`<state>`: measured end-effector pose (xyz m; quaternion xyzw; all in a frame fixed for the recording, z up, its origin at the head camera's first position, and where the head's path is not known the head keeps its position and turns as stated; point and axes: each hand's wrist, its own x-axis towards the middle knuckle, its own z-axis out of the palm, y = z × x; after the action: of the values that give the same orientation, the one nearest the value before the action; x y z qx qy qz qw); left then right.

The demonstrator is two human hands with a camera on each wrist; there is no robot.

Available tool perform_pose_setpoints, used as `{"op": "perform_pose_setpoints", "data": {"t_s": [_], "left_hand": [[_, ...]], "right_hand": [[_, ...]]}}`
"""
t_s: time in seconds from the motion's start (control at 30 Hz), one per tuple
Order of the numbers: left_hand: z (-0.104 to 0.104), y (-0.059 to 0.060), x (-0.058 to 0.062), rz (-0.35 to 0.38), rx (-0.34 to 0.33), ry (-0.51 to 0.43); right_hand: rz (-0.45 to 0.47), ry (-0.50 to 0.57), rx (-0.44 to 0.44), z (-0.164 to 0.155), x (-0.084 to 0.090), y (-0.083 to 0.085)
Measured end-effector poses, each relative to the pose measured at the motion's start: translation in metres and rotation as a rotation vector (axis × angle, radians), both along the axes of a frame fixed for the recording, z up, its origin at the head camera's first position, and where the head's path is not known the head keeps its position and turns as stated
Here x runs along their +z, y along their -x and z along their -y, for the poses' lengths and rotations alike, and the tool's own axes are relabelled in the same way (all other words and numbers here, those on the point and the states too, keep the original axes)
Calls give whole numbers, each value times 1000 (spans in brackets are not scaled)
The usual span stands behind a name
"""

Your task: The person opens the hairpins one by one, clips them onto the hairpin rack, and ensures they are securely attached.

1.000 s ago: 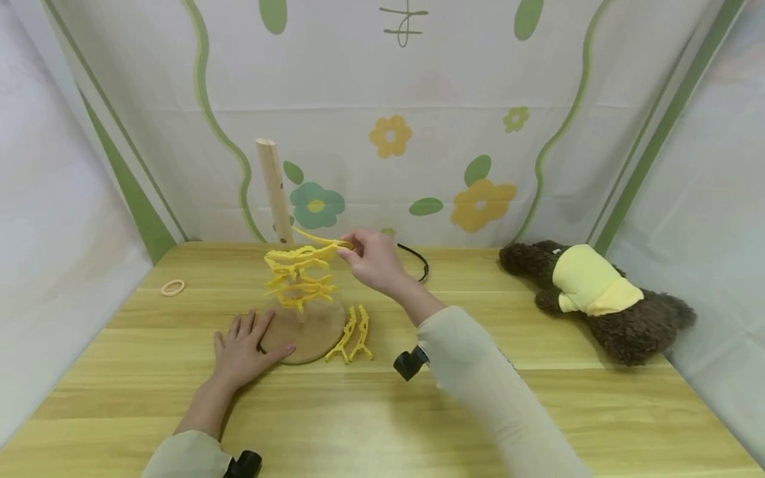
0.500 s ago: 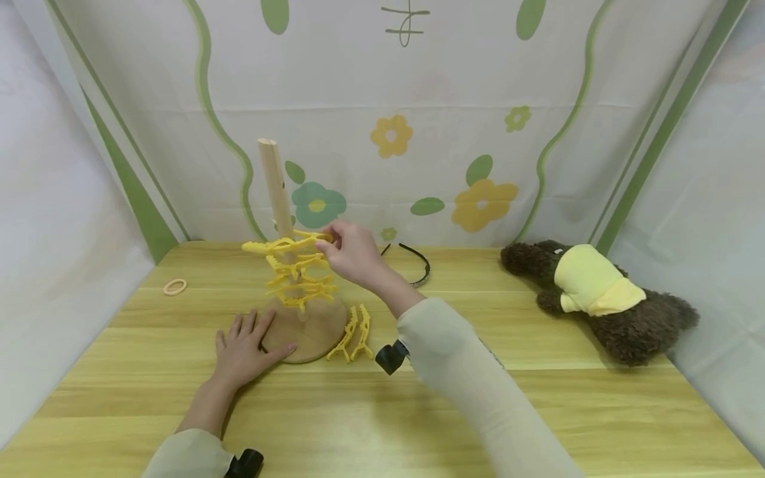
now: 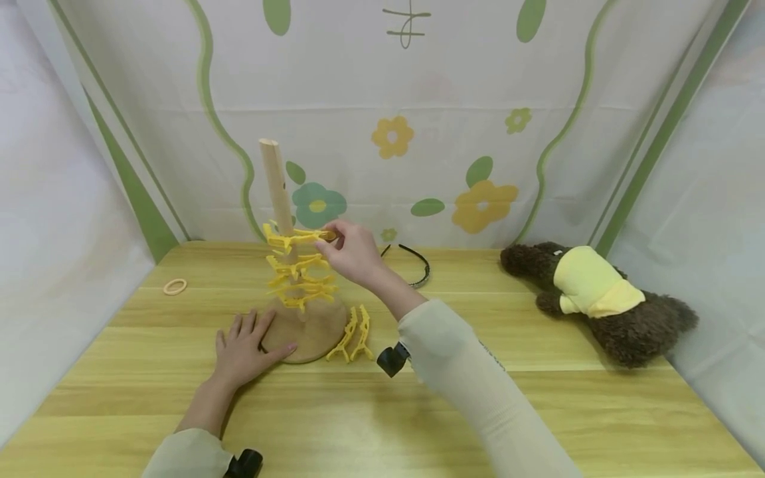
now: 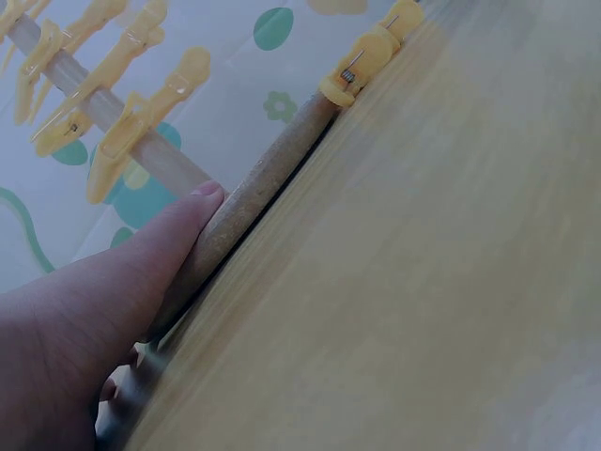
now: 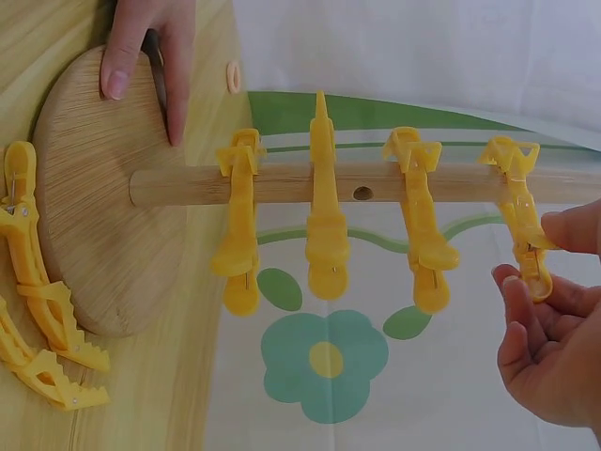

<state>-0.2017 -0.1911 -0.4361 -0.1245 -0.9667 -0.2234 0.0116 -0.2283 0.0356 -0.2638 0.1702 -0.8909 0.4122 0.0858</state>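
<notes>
At the wooden peg stand [image 3: 279, 199], our right hand [image 3: 352, 252] pinches the top yellow clip [image 5: 518, 202], now clamped on the pole. Our left hand [image 3: 245, 352] lies flat w/ relaxed fingers, steadying the base [image 5: 103, 216]. Next, probably: let go cleanly, then reach for the spare clips [image 3: 352, 334].

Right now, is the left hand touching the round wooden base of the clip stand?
Touching. The right wrist view shows the left hand with fingertips resting on the wooden base; the head view shows it flat against the base's edge.

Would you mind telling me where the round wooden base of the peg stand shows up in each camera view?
Head: wooden base, left of centre, under the left hand.
Left wrist: only its edge, a diagonal strip above the thumb.
Right wrist: large disc at far left.
Shared landmark: the wooden peg carrying yellow clips.
</notes>
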Motion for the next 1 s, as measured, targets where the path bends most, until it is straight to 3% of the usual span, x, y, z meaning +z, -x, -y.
{"op": "perform_pose_setpoints", "data": {"t_s": [0.87, 1.0], "left_hand": [[2, 1, -2, -22, 3, 7], [1, 1, -4, -21, -1, 5]], "right_hand": [[40, 3, -1, -9, 5, 1], [52, 44, 7, -16, 5, -1]]}}
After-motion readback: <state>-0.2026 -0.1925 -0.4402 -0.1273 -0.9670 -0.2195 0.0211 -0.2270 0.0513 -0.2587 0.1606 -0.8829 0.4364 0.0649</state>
